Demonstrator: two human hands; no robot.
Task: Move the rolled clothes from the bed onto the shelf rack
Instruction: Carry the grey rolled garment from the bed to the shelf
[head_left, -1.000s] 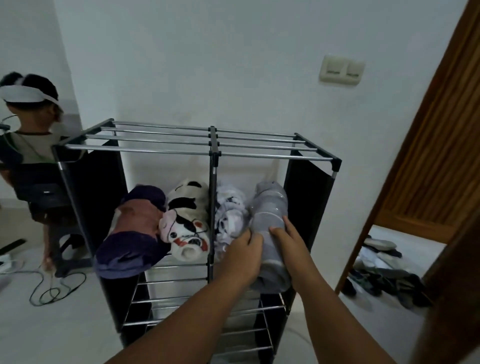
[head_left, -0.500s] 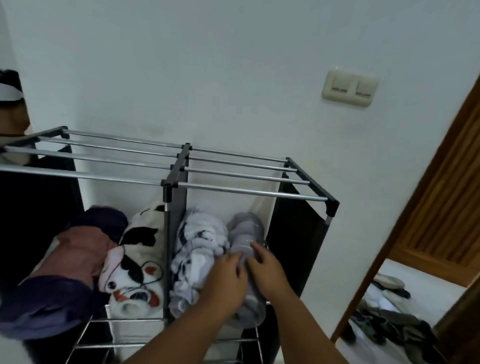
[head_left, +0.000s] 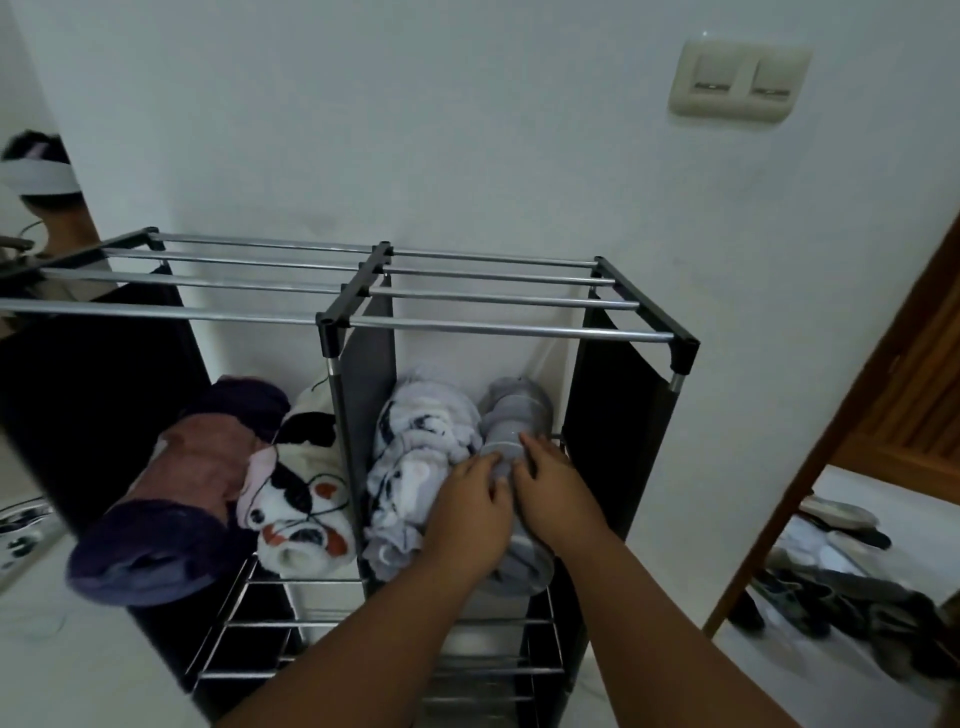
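2 hands on a grey roll

The left hand (head_left: 467, 512) and right hand (head_left: 553, 496) press the grey roll (head_left: 511, 415) in the rack (head_left: 498, 327), low middle; their grip hides its middle.

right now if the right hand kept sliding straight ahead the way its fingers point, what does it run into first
The right hand already lies on the grey rolled garment, so it would just run along that roll. Past the roll's far end, probably the white wall behind the rack; depth is unclear.

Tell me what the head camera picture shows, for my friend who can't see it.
Both hands, left hand and right hand, press a grey rolled garment onto the shelf rack, beside a white patterned roll. Two more rolls fill the left compartment.
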